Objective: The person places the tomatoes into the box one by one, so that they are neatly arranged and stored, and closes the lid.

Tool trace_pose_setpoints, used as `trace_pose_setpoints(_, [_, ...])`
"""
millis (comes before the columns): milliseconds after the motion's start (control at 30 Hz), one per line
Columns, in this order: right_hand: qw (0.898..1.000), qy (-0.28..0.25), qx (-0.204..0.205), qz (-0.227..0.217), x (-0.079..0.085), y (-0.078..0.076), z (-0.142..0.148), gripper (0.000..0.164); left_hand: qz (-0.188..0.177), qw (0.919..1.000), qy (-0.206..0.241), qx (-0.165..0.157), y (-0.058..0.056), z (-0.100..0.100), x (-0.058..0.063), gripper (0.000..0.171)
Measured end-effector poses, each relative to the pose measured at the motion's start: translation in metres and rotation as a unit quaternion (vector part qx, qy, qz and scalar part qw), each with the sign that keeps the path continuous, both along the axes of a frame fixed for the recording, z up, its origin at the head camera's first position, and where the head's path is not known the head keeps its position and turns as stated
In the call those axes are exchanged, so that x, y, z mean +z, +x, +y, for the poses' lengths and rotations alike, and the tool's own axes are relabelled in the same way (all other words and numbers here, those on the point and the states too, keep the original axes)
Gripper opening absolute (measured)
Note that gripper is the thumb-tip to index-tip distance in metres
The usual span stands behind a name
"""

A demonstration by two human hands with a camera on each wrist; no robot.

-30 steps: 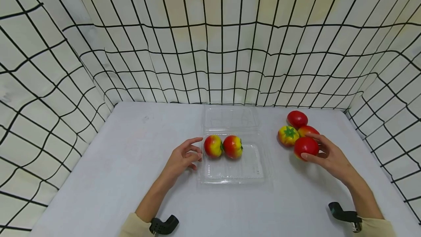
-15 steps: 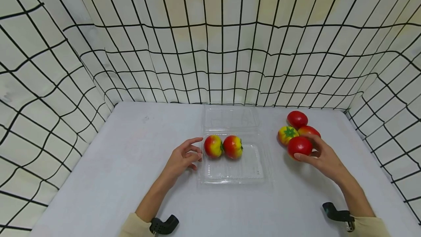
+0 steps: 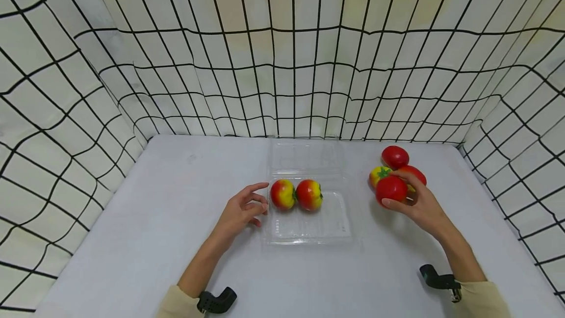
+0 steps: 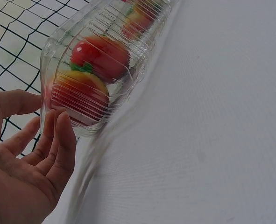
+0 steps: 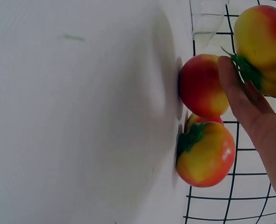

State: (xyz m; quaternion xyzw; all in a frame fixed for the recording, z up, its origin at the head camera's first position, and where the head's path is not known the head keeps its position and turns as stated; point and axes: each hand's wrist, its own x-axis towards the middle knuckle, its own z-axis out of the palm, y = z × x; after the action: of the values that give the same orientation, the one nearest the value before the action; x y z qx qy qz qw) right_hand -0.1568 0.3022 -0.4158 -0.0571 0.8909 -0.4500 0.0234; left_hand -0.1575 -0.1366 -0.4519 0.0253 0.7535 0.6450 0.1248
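My right hand [image 3: 419, 205] grips a red and yellow toy tomato [image 3: 390, 191] at the right of the table. In the right wrist view this tomato [image 5: 264, 51], green leaves on its side, is raised off the white surface. A clear plastic clamshell box [image 3: 304, 242] lies open in the middle. Two tomatoes sit side by side in its left back part, one on the left [image 3: 282, 194] and one on the right [image 3: 309, 195]. Beside the box's left wall is my left hand [image 3: 240, 210], fingers loosely bent. In the left wrist view its fingertips [image 4: 65, 122] are right at the wall.
Three more tomatoes group behind the right hand: a red one [image 3: 395, 156], a yellow one with a green top [image 3: 378, 174] and one partly hidden [image 3: 417, 174]. The box's lid [image 3: 304, 157] lies back toward the black net [image 3: 291, 63] at the table's far edge.
My right hand has moved left with the tomato and now overlaps the yellow one in the head view. The left hand stays at the box. The head view has shifted slightly.
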Motion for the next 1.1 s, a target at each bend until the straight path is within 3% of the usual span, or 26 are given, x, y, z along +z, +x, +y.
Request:
trace_pose_setpoints(300, [0.999, -0.017, 0.016, 0.037, -0.003, -0.001, -0.012, 0.08, -0.002, 1.0, 0.002, -0.002, 0.0, -0.001, 0.001, 0.053])
trace_pose_setpoints(1100, [0.998, -0.024, 0.025, 0.049, -0.003, -0.007, -0.031, 0.086, 0.001, 1.0, 0.008, -0.006, 0.0, -0.002, -0.001, 0.053])
